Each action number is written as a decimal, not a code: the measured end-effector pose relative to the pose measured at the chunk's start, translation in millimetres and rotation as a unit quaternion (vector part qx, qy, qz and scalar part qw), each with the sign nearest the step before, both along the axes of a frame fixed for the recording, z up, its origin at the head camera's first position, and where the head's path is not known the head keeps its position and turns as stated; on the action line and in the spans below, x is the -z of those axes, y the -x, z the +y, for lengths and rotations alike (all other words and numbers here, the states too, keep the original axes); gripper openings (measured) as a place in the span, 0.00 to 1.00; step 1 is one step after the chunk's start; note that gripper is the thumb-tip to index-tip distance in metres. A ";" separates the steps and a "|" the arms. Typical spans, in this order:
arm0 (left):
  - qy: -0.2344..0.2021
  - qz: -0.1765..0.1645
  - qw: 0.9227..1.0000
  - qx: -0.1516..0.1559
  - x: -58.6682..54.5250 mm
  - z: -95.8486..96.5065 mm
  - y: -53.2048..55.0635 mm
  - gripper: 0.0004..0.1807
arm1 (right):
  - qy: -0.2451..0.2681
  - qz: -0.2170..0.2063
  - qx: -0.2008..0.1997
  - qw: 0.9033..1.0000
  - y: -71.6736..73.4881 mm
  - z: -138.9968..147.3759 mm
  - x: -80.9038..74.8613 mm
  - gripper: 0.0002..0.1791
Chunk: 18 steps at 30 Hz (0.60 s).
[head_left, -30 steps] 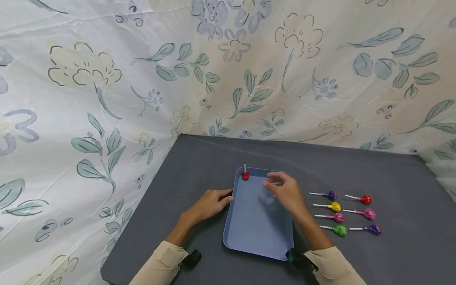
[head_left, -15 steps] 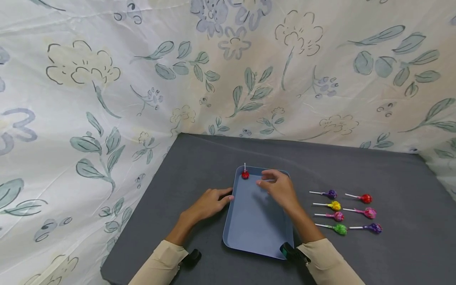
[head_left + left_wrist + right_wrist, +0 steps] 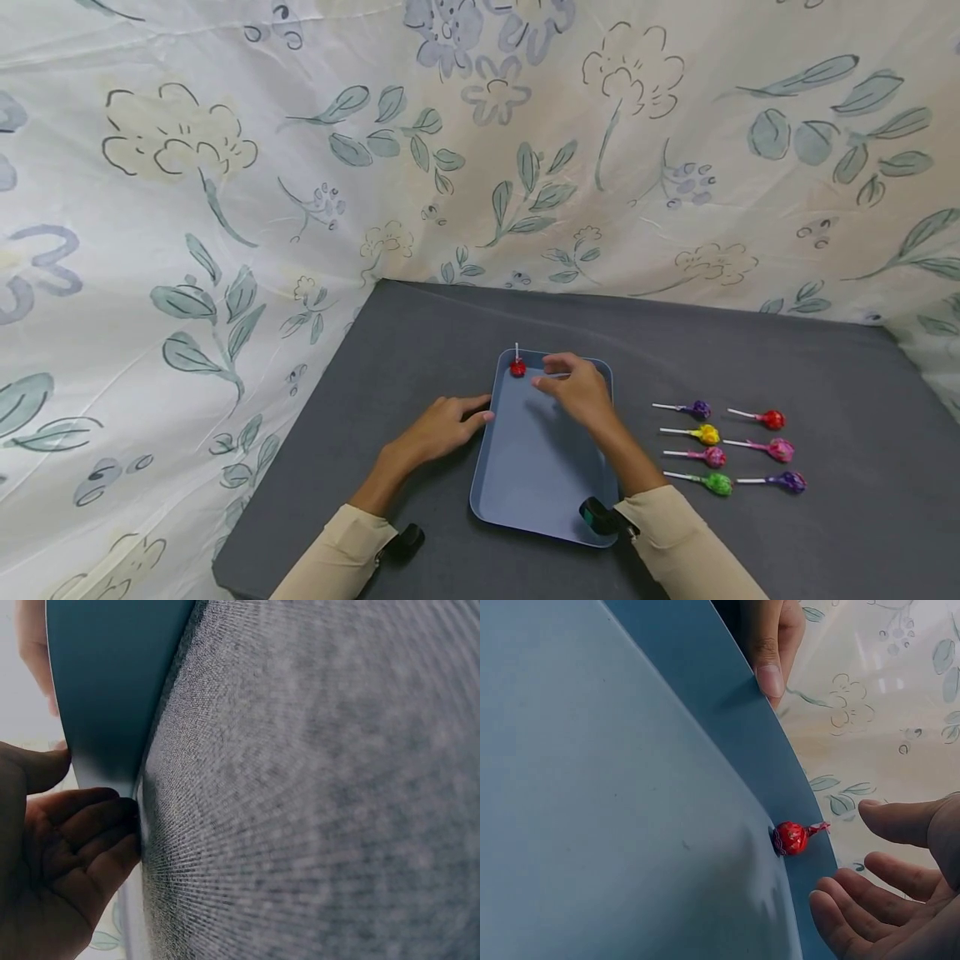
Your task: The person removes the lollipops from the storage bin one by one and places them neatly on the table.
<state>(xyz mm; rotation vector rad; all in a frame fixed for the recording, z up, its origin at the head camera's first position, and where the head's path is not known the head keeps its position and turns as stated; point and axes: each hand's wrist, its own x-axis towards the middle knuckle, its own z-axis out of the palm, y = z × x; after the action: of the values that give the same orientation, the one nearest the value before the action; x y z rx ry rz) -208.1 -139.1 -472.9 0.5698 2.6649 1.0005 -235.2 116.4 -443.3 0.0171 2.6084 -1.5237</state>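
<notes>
A blue rectangular tray (image 3: 536, 475) lies on the dark cloth. In its far left corner, a red lollipop (image 3: 517, 368) leans on the wall with its stick pointing away, as the right wrist view also shows its red wrapped head (image 3: 791, 838). My left hand (image 3: 442, 429) touches the tray's left side, thumb tip at the rim and fingers against the outer wall. Over the far part of the tray hovers my right hand (image 3: 577, 390), to the right of the red lollipop. Its thumb and fingers are spread apart with nothing between them in the right wrist view.
Right of the tray, several lollipops lie in two columns, among them a yellow one (image 3: 707, 434), a green one (image 3: 717, 484) and a red one (image 3: 772, 419). A floral cloth (image 3: 465, 200) hangs behind and left of the dark table (image 3: 420, 350).
My right hand has drifted left over the tray, closer to the red lollipop. The left hand, the tray and the lollipops have stayed in place.
</notes>
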 end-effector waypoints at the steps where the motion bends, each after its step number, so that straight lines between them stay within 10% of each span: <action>1: 0.000 0.002 1.000 0.000 0.3 0.0 0.3 0.29 | 0.000 0.000 -0.002 1.000 1.2 -0.8 -0.2 0.28; 18: -0.006 0.015 1.000 0.002 1.8 1.3 1.0 0.29 | -0.032 -0.003 -0.026 0.999 21.2 -9.0 16.0 0.29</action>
<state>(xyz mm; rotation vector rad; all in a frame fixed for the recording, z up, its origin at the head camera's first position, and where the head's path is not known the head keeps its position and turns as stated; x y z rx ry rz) -209.1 -137.8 -474.6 0.5966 2.6858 1.0148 -256.4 107.4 -459.3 -0.0402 2.6298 -1.4217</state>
